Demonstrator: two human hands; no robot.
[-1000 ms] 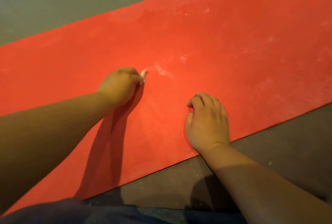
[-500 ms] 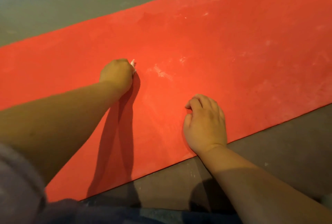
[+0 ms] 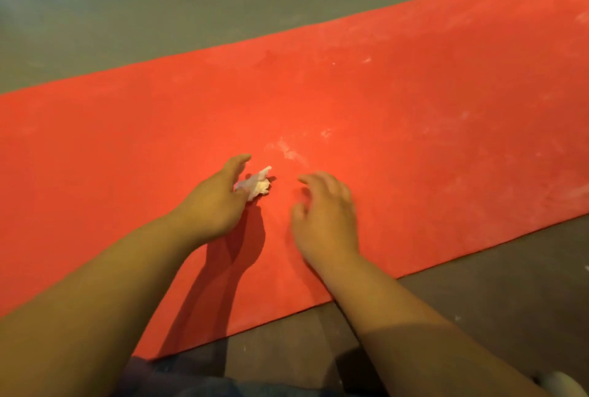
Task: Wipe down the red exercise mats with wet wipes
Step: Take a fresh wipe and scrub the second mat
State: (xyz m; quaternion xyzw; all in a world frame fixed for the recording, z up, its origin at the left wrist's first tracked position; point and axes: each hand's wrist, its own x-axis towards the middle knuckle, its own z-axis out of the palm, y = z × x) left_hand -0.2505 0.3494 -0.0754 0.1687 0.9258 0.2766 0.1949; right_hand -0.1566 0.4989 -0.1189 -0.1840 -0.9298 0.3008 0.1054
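Nearest, dark blue cloth crossed the bottom edge, with grey floor beside it. Beyond lay the red mat. Over it the right hand, blurred, had its fingers loosely bent and held nothing. The left hand had its fingers stretched out; a crumpled white wipe sat against its thumb side, between the hands, though whether the thumb pinched it could not be told. Just past the wipe, a whitish smear marked the mat

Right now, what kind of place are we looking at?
Probably a gym or exercise room: a long red mat lies flat on a grey floor, with a crumpled wipe at the left hand.
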